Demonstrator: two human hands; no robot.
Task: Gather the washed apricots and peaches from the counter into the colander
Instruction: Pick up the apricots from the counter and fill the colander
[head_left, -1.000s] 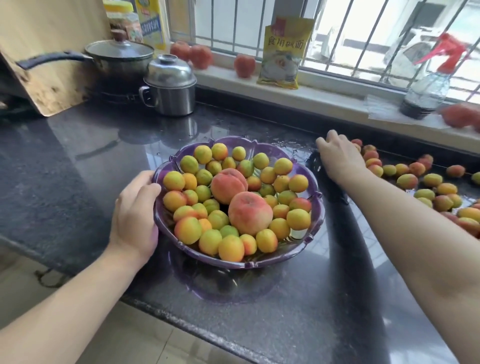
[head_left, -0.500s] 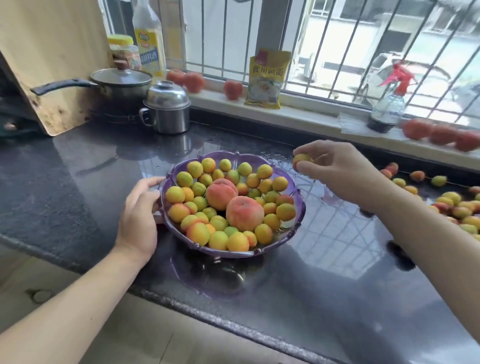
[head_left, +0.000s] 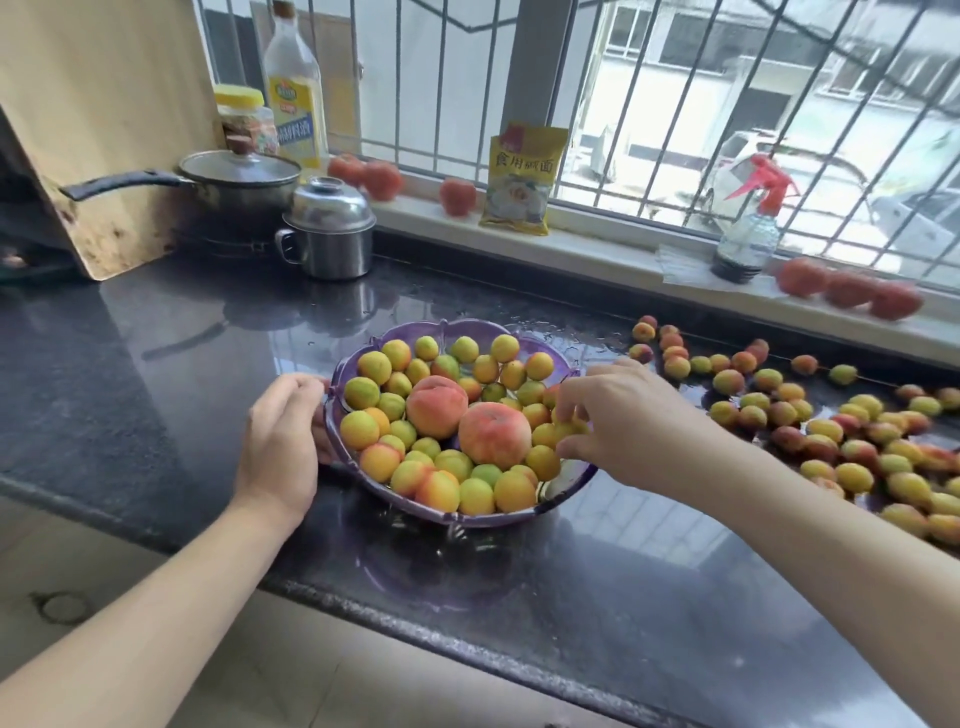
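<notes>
Right grip pinches one apricot over colander's right side, presumably to drop it in. Left grip clasps rim, steadying it. Loose apricots lie right on counter.

Dark granite counter, barred window, bright daylight, pale sill

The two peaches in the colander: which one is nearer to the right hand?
The lower right peach, beside the right hand and the front rim; the other peach sits nearer the colander's centre.
</notes>
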